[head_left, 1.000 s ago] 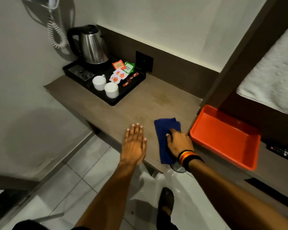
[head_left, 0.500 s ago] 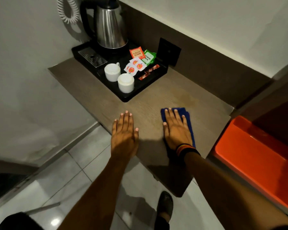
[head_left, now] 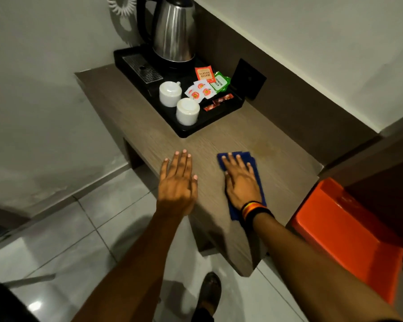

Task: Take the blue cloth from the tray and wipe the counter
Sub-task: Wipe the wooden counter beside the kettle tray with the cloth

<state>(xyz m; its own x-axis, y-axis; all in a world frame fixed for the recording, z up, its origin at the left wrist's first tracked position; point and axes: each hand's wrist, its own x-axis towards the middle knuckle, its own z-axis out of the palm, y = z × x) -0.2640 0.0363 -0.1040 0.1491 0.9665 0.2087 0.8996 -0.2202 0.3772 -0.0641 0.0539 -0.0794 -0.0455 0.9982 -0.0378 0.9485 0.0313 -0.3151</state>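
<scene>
A small wood-grain worktop point(head_left: 254, 135) juts from a corner of pale wall, with tiled floor below its near edge. At its far left sits a black tray point(head_left: 184, 131) carrying a steel kettle point(head_left: 175, 31), two upturned white cups point(head_left: 170, 92) and a fan of tea sachets point(head_left: 203, 89). Off the right end, lower and well apart from the black tray, is the orange tray point(head_left: 349, 231), which shows no cloth in it.

The blue cloth point(head_left: 244, 156) lies flat on the worktop, right of centre, pinned under the right hand point(head_left: 241, 182). That hand is spread palm-down with fingers extended: a flat press rather than a closed grip, holding the cloth only by downward pressure. The left hand point(head_left: 177, 184) rests open and empty on the bare wood just left of it, near the front edge, seemingly bracing.

A second ago the right hand was bunched on the cloth close to the near right corner beside the orange tray; it has since flattened, and the cloth has travelled farther onto the surface, toward the black tray. That reads as the pick-up being done and the wiping under way, with only the near right part likely covered. A faint pale smudge shows on the wood beyond the cloth, so the far side and the strip beside the black tray probably remain.
</scene>
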